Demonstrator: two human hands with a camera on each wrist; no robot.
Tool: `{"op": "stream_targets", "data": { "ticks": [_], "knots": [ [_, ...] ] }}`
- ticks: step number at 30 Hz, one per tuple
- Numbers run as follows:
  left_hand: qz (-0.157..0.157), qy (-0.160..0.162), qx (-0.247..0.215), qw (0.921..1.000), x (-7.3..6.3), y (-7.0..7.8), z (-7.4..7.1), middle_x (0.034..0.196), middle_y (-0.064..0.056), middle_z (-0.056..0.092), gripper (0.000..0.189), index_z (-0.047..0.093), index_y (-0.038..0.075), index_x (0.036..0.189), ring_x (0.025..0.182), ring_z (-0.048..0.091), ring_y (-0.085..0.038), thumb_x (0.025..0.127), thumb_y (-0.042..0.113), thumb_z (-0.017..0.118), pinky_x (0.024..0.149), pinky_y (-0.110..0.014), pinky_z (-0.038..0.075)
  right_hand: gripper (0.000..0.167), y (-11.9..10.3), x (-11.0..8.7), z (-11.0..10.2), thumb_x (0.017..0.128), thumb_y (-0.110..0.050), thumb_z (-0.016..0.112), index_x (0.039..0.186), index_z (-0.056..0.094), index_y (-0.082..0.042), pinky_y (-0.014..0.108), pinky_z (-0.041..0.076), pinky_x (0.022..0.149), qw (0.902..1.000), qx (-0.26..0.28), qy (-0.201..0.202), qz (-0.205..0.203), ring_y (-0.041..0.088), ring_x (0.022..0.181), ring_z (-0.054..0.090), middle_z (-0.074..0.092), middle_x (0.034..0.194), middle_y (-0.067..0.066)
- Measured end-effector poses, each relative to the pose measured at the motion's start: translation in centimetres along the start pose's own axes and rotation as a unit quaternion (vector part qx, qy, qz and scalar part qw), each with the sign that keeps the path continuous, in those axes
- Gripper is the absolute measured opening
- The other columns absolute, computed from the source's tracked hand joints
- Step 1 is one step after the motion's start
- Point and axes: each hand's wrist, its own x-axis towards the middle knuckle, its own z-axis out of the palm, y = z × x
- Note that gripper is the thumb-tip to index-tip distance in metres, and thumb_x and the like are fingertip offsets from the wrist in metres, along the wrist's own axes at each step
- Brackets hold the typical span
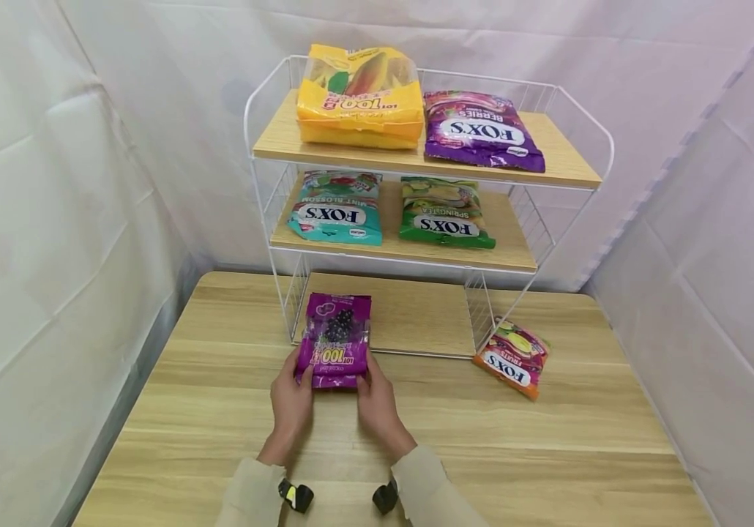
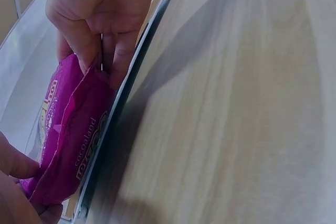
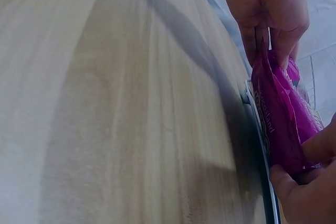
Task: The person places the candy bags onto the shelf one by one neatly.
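Note:
A purple LOT 100 gummy candy bag [image 1: 336,337] with dark berries printed on it lies at the left front of the bottom shelf [image 1: 416,315], its near end reaching past the shelf's front rail. My left hand [image 1: 291,399] pinches the bag's near left corner between thumb and fingers. At the opposite near corner, my right hand [image 1: 379,402] pinches it the same way. The left wrist view shows the bag's crimped end [image 2: 79,129] between both hands, just by the metal rail. Part of the fingers is hidden under the bag.
On the middle shelf [image 1: 390,212] lie a teal mint bag [image 1: 337,208] and a green tea candy bag [image 1: 446,212]. A yellow mango bag [image 1: 360,99] and a purple berries bag [image 1: 479,132] occupy the top. A fruits bag [image 1: 515,356] leans by the rack's right front foot.

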Motion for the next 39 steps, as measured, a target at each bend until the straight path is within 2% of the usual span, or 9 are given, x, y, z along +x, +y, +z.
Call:
{"op": "stream_targets", "data": {
  "ticks": [10, 20, 26, 31, 34, 37, 39],
  "knots": [
    [-0.011, -0.013, -0.002, 0.9999, 1.3, -0.1, 0.2, 0.133, -0.025, 0.051, 0.047, 0.046, -0.004, 0.137, 0.121, 0.051, -0.037, 0.091, -0.003, 0.058, 0.101, -0.042, 0.042, 0.066, 0.1, 1.0, 0.1, 0.097, 0.000, 0.047, 0.154, 0.017, -0.017, 0.036, 0.030, 0.108, 0.9993, 0.003, -0.009, 0.035, 0.025, 0.136, 0.033, 0.033, 0.151, 0.010],
    [-0.010, -0.015, -0.019, 0.9996, 2.0, 0.0, 0.3, 0.134, -0.024, 0.050, 0.048, 0.045, -0.003, 0.139, 0.121, 0.051, -0.036, 0.092, -0.001, 0.057, 0.100, -0.042, 0.043, 0.065, 0.1, 2.0, 0.1, 0.097, 0.000, 0.047, 0.154, 0.017, -0.012, 0.037, 0.025, 0.111, 0.9995, -0.005, -0.009, 0.030, 0.025, 0.138, 0.028, 0.028, 0.153, 0.010],
    [-0.005, -0.024, -0.010, 0.9996, 2.2, -0.2, 0.3, 0.134, -0.025, 0.050, 0.048, 0.046, -0.003, 0.138, 0.123, 0.049, -0.037, 0.092, 0.000, 0.058, 0.102, -0.044, 0.040, 0.065, 0.9, 2.1, -0.2, 0.099, -0.005, 0.047, 0.154, 0.016, -0.018, 0.034, 0.032, 0.108, 0.9987, 0.011, -0.022, 0.044, 0.023, 0.137, 0.031, 0.028, 0.153, 0.008],
    [0.032, -0.053, 0.010, 0.9980, 2.4, -0.5, -0.2, 0.134, -0.028, 0.048, 0.052, 0.042, -0.006, 0.140, 0.122, 0.048, -0.041, 0.091, -0.002, 0.059, 0.102, -0.046, 0.039, 0.063, 1.1, 2.4, -0.7, 0.100, -0.006, 0.047, 0.154, 0.016, -0.015, 0.031, 0.037, 0.104, 0.9985, 0.027, -0.038, 0.028, 0.024, 0.135, 0.035, 0.029, 0.153, 0.011],
    [0.069, -0.051, 0.020, 0.9961, 2.2, -1.0, -0.7, 0.133, -0.029, 0.049, 0.050, 0.043, -0.008, 0.138, 0.121, 0.049, -0.041, 0.091, -0.003, 0.059, 0.101, -0.047, 0.041, 0.063, 1.1, 2.3, -0.9, 0.099, -0.005, 0.049, 0.153, 0.019, -0.009, 0.035, 0.039, 0.103, 0.9993, 0.018, -0.028, 0.015, 0.028, 0.132, 0.040, 0.031, 0.151, 0.015],
    [0.139, -0.033, 0.063, 0.9877, 1.7, -1.6, -1.2, 0.131, -0.027, 0.052, 0.046, 0.047, -0.009, 0.134, 0.119, 0.052, -0.040, 0.089, -0.005, 0.059, 0.098, -0.048, 0.043, 0.060, 1.0, 1.9, -1.3, 0.097, -0.005, 0.052, 0.150, 0.024, -0.002, 0.039, 0.039, 0.103, 0.9998, -0.018, -0.009, -0.009, 0.032, 0.130, 0.042, 0.034, 0.149, 0.018],
    [0.199, -0.019, 0.104, 0.9742, 1.4, -2.0, -1.4, 0.130, -0.025, 0.054, 0.045, 0.051, -0.009, 0.131, 0.117, 0.053, -0.040, 0.088, -0.006, 0.061, 0.097, -0.048, 0.044, 0.059, 0.8, 1.5, -1.6, 0.096, -0.006, 0.054, 0.148, 0.028, 0.000, 0.040, 0.037, 0.105, 0.9963, -0.072, 0.002, -0.046, 0.032, 0.132, 0.040, 0.036, 0.148, 0.018]
  ]
}}
